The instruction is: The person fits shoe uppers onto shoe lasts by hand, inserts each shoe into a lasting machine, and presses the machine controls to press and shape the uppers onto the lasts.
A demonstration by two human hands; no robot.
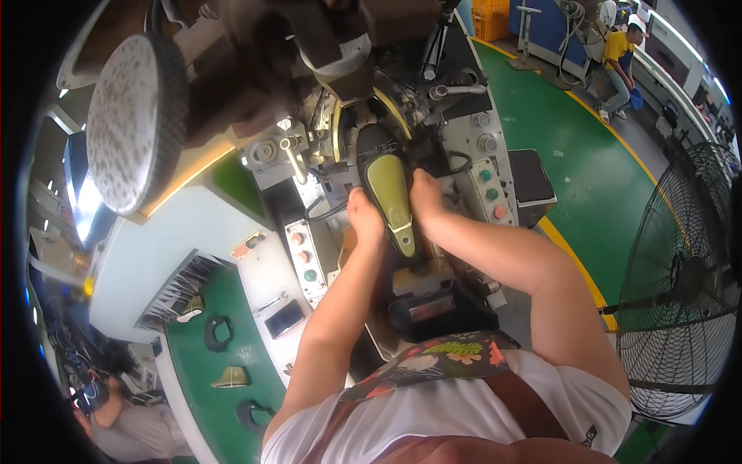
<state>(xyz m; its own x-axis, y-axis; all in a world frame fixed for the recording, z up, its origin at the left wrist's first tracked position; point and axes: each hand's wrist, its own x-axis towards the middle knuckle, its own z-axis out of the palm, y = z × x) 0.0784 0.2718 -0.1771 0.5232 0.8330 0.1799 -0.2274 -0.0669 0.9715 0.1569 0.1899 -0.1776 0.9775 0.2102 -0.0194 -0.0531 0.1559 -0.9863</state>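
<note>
A shoe last [388,189] with a yellow-green bottom lies sole up in the middle of a lasting machine [363,104], dark upper material around its rim. Its narrow end, with a pale band and a small hole, points toward me. My left hand [365,217] is closed against the left side of the dark material, and my right hand [426,198] grips the right side. Most fingers are hidden under the material's edges. Just beyond the toe, two curved yellowish machine strips flank a dark central part.
Button panels stand left [306,261] and right [488,191]. On the left, a green conveyor [202,363] carries green lasts and dark pieces beside a phone [284,319]. A large round metal plate [127,124] juts in at upper left. A caged fan [680,286] stands right; other people are farther off.
</note>
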